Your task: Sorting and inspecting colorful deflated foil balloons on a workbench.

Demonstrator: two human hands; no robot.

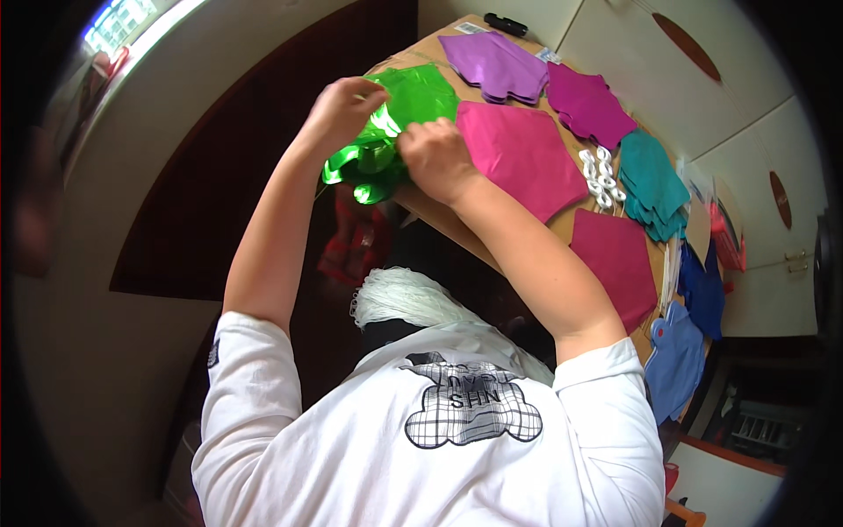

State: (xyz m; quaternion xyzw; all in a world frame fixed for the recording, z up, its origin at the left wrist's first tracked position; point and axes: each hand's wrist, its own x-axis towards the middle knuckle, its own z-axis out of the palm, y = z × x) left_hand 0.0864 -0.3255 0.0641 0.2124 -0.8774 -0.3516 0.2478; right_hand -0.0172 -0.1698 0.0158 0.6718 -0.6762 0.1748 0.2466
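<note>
A shiny green foil piece (pixel 413 95) lies at the far left end of the cardboard-brown table (pixel 439 211), with crumpled, curled green foil (pixel 373 162) hanging over the near edge. Over its left side is my left hand (pixel 345 112), fingers bent and drawn together; whatever is between them is too small to make out. My right hand (pixel 436 158) is closed in a pinch on the foil's near right edge, its fingertips partly hidden. Beside that hand lies a flat stack of pink cut pieces (pixel 518 154). A thick hank of white cord (pixel 408 299) rests by my lap.
Around the table lie purple pieces (pixel 496 63), magenta pieces (pixel 587 101), teal pieces (pixel 652 180), dark pink pieces (pixel 613 263) and blue pieces (pixel 676 356). White cord bundles (pixel 601 180) sit among them. A black object (pixel 506 25) is at the far edge; white cabinets (pixel 746 158) stand right.
</note>
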